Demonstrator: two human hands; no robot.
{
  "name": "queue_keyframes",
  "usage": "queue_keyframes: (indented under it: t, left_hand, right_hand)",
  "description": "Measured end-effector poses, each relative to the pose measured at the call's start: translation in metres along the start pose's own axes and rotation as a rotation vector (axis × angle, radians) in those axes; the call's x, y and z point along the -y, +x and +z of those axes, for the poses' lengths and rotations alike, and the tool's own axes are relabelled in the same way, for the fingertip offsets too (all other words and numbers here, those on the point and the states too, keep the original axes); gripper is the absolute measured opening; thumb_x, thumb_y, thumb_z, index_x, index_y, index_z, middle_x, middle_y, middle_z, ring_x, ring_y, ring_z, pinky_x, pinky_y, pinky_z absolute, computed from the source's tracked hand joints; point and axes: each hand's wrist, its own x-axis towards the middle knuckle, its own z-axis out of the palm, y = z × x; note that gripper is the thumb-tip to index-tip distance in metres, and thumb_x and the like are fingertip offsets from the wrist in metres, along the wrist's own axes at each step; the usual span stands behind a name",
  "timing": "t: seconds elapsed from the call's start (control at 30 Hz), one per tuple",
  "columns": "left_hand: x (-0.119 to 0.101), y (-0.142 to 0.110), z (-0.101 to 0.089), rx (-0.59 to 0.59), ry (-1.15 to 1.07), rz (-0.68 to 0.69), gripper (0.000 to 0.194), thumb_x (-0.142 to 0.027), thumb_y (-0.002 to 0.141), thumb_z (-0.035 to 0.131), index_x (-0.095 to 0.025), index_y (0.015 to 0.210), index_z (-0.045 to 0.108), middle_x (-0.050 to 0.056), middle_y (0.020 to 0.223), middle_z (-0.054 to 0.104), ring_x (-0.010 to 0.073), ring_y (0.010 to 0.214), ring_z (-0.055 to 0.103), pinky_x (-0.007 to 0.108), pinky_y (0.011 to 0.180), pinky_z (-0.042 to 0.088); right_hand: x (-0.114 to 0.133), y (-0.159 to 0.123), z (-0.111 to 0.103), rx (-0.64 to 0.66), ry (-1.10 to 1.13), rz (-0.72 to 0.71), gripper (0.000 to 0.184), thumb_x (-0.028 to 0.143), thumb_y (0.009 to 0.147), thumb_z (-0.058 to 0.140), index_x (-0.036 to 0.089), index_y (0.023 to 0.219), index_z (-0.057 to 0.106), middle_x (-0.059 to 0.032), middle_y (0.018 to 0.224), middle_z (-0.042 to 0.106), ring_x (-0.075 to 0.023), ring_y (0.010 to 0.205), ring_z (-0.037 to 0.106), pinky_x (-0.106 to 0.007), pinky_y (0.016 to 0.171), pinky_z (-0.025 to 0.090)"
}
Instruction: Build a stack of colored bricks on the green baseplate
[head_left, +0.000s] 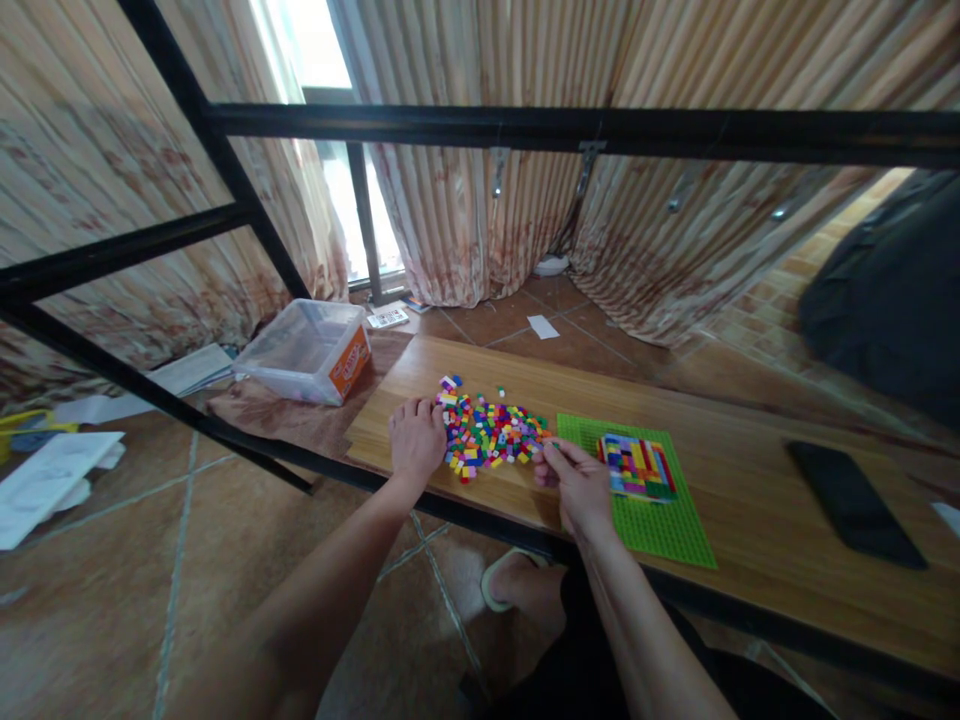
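Observation:
A loose heap of small multicoloured toy bricks (491, 432) lies spread on the wooden table. My left hand (418, 440) rests palm down at the heap's left edge, its fingers lying against the bricks. At the right edge of the heap, my right hand (581, 485) has thumb and forefinger pinched together; whatever is between them is too small to make out. Just right of that hand is a green studded baseplate (675, 535), partly covered by the hand. On it stands a low block of joined bricks (637, 467) in many colours.
A black phone-like slab (856, 503) lies on the table (757, 500) at the right. Left of the table stands a clear plastic box (300, 350) with an orange label. A black metal frame (480, 125) crosses in front of the curtains. Papers (52, 480) lie on the floor.

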Motion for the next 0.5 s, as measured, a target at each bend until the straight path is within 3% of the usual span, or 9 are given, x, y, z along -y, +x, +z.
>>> queue_keyframes:
  t: [0.33, 0.5]
  left_hand:
    - [-0.001, 0.000, -0.003, 0.034, -0.008, -0.010, 0.039, -0.035, 0.099, 0.031, -0.018, 0.109, 0.064, 0.014, 0.117, 0.064, 0.0306, 0.110, 0.054, 0.044, 0.093, 0.039]
    - [-0.003, 0.000, -0.008, 0.075, -0.011, 0.008, 0.035, -0.033, 0.098, 0.033, -0.019, 0.108, 0.064, 0.014, 0.121, 0.062, 0.0308, 0.112, 0.052, 0.044, 0.093, 0.039]
  right_hand:
    - [-0.006, 0.011, 0.002, 0.021, -0.127, -0.002, 0.040, 0.048, 0.060, 0.080, 0.017, 0.084, 0.071, -0.0004, 0.060, 0.069, -0.0151, 0.047, 0.060, -0.029, 0.047, 0.051]
    - [-0.006, 0.031, 0.008, 0.114, -0.530, -0.124, 0.042, 0.055, 0.074, 0.064, 0.017, 0.091, 0.072, -0.0012, 0.060, 0.068, -0.0162, 0.044, 0.059, -0.029, 0.044, 0.048]
